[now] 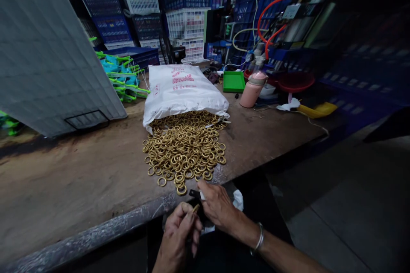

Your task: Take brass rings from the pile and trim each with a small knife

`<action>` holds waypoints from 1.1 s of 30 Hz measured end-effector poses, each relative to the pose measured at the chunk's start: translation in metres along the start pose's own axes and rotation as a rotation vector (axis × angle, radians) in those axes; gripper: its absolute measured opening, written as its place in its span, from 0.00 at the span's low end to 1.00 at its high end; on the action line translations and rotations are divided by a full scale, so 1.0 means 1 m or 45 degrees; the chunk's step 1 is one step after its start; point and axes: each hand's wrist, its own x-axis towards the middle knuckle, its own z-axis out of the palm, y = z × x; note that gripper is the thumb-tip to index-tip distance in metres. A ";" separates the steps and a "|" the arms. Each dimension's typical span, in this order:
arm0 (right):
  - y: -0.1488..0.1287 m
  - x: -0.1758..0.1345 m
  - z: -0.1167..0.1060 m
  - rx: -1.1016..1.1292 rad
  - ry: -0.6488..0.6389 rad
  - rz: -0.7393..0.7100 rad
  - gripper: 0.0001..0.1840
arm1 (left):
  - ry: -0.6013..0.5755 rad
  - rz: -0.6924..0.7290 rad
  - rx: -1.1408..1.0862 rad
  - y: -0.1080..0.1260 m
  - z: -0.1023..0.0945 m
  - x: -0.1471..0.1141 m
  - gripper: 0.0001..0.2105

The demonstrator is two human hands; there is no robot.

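Observation:
Just off the table's front edge, my left hand (182,227) pinches a brass ring (196,208) between thumb and fingertips, the ring seen nearly edge-on. My right hand (218,204) is closed around a flat dark tool (194,193); its short blade-like end sticks out to the left, with something white beside the fingers. I cannot make out what kind of tool it is. Beyond both hands, a heap of brass rings (185,149) spills from the mouth of a white woven sack (185,89) lying on the table. A few loose rings lie nearest the edge.
The wooden table (80,187) has a plastic-wrapped front edge. A grey panel (54,51) stands at left, near green and blue plastic pieces (124,79). Right of the sack are a green tray (233,82) and a pink bottle (253,89). Stacked crates (187,23) fill the back.

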 end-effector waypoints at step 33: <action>-0.011 0.049 0.002 1.024 0.050 0.079 0.09 | 0.293 0.287 -0.070 0.021 -0.023 0.040 0.17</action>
